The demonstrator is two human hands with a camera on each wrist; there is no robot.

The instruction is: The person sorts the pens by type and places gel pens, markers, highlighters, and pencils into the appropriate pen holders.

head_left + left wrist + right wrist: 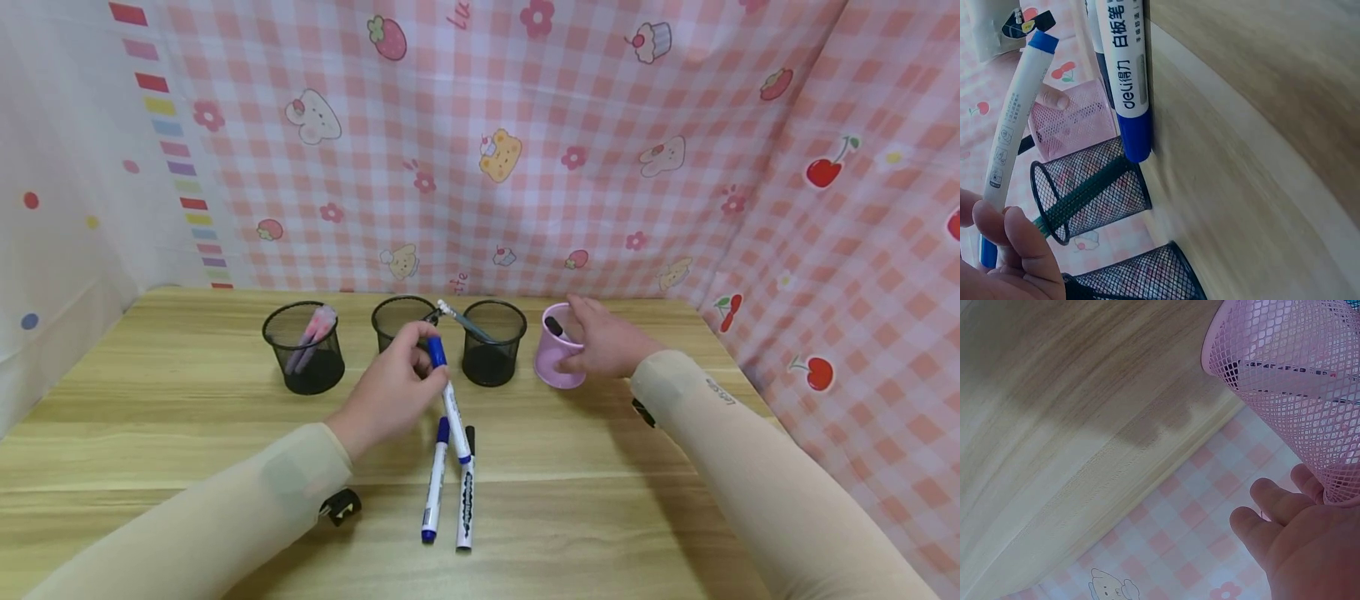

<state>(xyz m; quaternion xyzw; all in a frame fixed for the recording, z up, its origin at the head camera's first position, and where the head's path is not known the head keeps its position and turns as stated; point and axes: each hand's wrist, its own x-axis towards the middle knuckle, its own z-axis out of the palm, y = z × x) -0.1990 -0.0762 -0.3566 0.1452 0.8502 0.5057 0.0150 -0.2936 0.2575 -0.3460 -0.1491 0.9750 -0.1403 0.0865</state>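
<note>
My left hand (393,387) pinches a blue-capped whiteboard marker (454,410) between thumb and fingers near its cap. The marker's lower end overlaps a black-capped marker (466,504) on the table in the head view. Beside that lies another blue-capped marker (435,483), large in the left wrist view. My right hand (611,337) is at the pink mesh pen holder (558,371), thumb in front and fingers past its far side. In the right wrist view its fingers (1266,503) extend loosely by the rim. A black-capped marker (553,326) leans inside the pink holder.
Three black mesh pen holders stand left of the pink one. The leftmost holder (313,379) contains pink pens (311,337); the middle holder (382,321) is partly behind my left hand. Dark green pencils (1088,187) lean in the third holder (489,367). Gingham cloth (450,208) hangs behind.
</note>
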